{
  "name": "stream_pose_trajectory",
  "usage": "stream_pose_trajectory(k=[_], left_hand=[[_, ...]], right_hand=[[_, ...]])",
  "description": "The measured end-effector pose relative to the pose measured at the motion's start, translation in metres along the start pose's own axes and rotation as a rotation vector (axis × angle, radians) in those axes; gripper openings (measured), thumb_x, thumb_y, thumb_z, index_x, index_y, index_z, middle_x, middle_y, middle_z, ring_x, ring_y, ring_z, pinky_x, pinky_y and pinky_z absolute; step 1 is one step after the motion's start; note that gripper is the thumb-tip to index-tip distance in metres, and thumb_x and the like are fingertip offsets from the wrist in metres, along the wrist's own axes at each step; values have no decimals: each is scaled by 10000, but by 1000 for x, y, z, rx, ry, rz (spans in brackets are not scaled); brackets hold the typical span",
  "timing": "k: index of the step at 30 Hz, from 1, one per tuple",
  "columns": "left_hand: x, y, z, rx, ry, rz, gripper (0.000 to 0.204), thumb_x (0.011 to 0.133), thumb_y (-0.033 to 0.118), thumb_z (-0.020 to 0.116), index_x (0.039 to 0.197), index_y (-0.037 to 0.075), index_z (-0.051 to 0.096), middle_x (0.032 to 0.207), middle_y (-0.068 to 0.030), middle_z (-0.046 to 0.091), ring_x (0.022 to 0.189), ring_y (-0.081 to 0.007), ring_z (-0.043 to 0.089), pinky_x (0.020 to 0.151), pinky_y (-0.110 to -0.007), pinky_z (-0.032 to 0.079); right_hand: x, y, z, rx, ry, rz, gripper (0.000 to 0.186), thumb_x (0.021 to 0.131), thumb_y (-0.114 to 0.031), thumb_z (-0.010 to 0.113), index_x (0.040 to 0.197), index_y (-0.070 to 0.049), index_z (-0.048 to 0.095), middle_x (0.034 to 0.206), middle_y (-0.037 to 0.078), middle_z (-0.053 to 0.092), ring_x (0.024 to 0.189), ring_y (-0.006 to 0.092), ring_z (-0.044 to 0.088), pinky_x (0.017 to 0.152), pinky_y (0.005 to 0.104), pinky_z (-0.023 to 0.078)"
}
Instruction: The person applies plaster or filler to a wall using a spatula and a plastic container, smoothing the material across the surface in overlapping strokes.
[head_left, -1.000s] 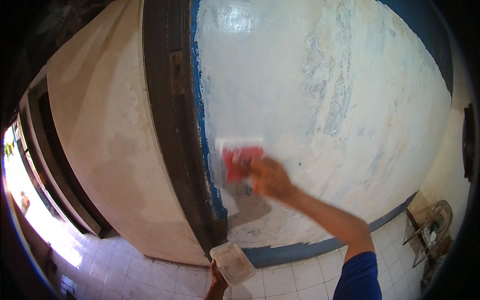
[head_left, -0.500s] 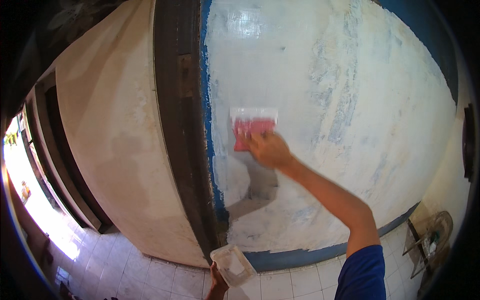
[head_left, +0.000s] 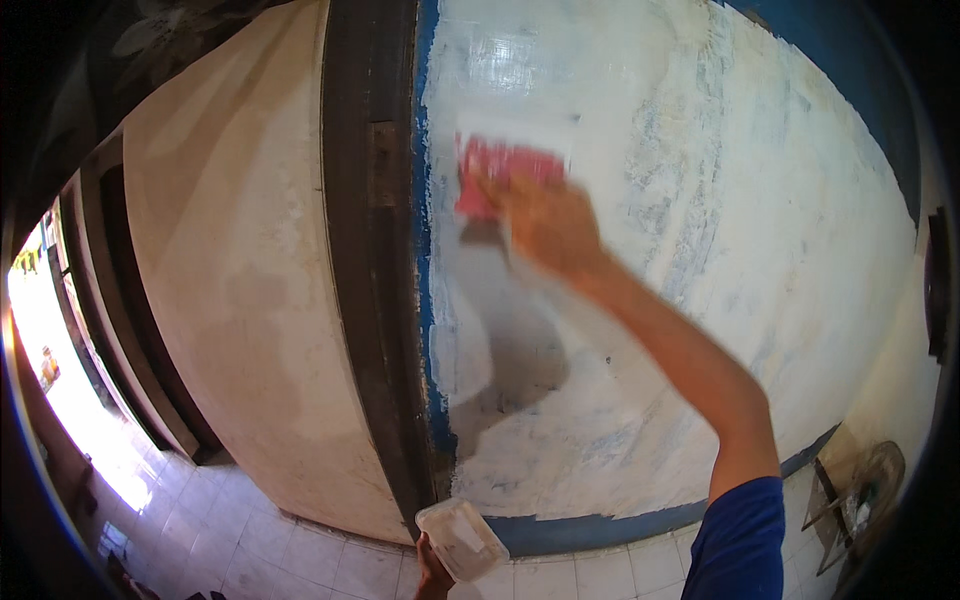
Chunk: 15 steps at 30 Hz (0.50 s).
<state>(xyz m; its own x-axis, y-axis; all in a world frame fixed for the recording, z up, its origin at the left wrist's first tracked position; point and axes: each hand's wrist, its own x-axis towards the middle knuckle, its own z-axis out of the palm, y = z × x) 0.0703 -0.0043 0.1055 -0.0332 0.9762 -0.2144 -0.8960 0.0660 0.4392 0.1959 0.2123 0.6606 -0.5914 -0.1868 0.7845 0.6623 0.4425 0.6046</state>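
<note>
My right hand [head_left: 556, 226] grips a pink-red putty spreader [head_left: 508, 160] and presses it to the wall [head_left: 640, 300], near the upper left of the plastered part. Motion smears the spreader's far edge. White filler covers the wall unevenly, with grey-blue patches showing through. At the lower edge my left hand [head_left: 432, 570] is closed around a shallow, translucent white plastic tub [head_left: 463, 538], tilted, with some whitish residue inside.
A dark wooden post [head_left: 375, 240] and a blue strip stand left of the plastered wall, then a beige wall [head_left: 235, 290]. A bright doorway [head_left: 70, 380] opens far left. A round fan-like object [head_left: 876, 485] stands at the lower right on tiles [head_left: 600, 575].
My right hand and the spreader have moved up the wall. My left hand with the tub stays low, nearly in place. The view has shifted slightly.
</note>
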Motion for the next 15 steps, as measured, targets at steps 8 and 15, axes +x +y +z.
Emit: stream_pose_trajectory(k=[8,15], left_hand=[[25,-15,-13,-90,22,-7,789,819,673,422,1395,133,417,1337,-123,518,1194,-348,504,1002,-505,415],[-6,1,17,-27,63,28,797,812,673,427,1403,139,407,1352,-124,505,1206,-345,497,1011,-511,404]], right_hand=[[126,104,10,-142,-85,17,519,780,-52,554,1280,-188,568,1008,86,670,895,287,644,743,420,521],[-69,-50,48,274,-339,-137,510,813,-110,542,1312,-23,482,891,136,585,713,292,621,572,397,497]])
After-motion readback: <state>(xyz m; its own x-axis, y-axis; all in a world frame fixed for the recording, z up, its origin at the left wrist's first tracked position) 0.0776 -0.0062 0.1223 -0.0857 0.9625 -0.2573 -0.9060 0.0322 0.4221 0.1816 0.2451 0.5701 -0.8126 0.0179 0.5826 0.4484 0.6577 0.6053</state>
